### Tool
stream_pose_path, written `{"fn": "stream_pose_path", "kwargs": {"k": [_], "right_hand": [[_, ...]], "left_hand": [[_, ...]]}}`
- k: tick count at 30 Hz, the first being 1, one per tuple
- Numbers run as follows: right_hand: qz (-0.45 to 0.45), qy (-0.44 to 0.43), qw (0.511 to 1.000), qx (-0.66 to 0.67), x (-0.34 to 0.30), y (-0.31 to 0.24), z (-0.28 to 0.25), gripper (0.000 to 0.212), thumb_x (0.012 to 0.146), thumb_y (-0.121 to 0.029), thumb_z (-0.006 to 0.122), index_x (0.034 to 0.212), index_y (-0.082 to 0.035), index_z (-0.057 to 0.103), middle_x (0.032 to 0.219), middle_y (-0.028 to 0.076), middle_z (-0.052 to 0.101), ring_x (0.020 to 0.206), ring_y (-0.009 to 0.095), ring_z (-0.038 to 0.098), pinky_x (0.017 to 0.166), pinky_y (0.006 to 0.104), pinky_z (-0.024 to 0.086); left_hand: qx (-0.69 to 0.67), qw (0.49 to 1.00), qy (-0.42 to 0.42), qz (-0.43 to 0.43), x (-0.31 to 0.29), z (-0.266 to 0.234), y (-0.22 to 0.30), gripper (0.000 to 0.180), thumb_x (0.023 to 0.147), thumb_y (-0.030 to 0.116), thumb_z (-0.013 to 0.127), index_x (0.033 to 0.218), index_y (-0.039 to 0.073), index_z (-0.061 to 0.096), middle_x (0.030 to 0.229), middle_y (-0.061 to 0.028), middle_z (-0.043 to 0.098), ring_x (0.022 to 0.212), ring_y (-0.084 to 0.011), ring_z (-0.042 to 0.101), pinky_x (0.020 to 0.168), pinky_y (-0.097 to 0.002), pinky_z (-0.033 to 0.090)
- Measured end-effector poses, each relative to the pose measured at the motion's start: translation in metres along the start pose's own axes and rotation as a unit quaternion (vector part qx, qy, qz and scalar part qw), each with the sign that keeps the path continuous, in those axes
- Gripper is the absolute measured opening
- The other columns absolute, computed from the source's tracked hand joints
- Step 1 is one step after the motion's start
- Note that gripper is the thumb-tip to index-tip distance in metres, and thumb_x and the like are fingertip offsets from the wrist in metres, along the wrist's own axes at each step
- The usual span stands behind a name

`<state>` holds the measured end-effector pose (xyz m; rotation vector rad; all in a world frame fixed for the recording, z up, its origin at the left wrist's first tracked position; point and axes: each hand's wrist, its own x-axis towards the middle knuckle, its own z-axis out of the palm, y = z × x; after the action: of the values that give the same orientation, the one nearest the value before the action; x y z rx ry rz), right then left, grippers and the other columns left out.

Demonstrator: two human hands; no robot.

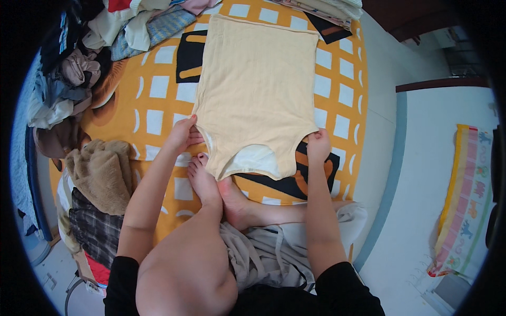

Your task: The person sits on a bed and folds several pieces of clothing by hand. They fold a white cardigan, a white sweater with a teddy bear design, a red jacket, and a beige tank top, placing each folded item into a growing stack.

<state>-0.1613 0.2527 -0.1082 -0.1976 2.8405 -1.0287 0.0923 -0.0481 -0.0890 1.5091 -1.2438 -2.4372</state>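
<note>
A cream sleeveless top (258, 79) lies spread out on the patterned bedspread (154, 122), its neckline toward me and its hem at the far end. Pinched in my left hand (183, 135) is the left edge of the top, near the armhole. My right hand (318, 145) grips the opposite edge by the other armhole. Between the two hands the fabric is held fairly flat, and the white inside shows through the neck opening. My bare feet rest just below the neckline.
Heaped clothes (79, 73) line the left side, with a brown fluffy garment (103, 174) and a dark checked cloth (92, 224) nearer me. Folded fabric (332, 11) is stacked at the far right. A colourful patterned cloth (464, 195) is beyond the bed on the right.
</note>
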Motion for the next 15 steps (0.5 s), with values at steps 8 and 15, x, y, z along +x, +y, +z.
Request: {"fn": "stream_pose_path", "kwargs": {"k": [8, 15], "right_hand": [[0.033, -0.128, 0.956, 0.262, -0.06, 0.004, -0.017, 0.012, 0.092, -0.013, 0.059, 0.089, -0.002, 0.055, 0.07, -0.001, 0.054, 0.058, 0.004, 0.048, 0.052, 0.0191, 0.039], [0.041, -0.107, 0.949, 0.293, -0.096, -0.018, -0.015, 0.012, 0.091, -0.011, 0.06, 0.092, -0.001, 0.053, 0.075, -0.002, 0.053, 0.065, 0.003, 0.047, 0.058, 0.0175, 0.038]], "left_hand": [[0.237, 0.961, 0.071, 0.12, -0.042, 0.004, -0.011, 0.028, 0.088, 0.025, 0.065, 0.073, 0.002, 0.06, 0.059, -0.0024, 0.059, 0.051, -0.0076, 0.053, 0.044, -0.0238, 0.041], [0.25, 0.965, -0.035, 0.071, -0.056, 0.029, -0.03, 0.022, 0.082, 0.022, 0.071, 0.075, 0.002, 0.065, 0.062, 0.0022, 0.058, 0.053, -0.0049, 0.049, 0.048, -0.0212, 0.04]]}}
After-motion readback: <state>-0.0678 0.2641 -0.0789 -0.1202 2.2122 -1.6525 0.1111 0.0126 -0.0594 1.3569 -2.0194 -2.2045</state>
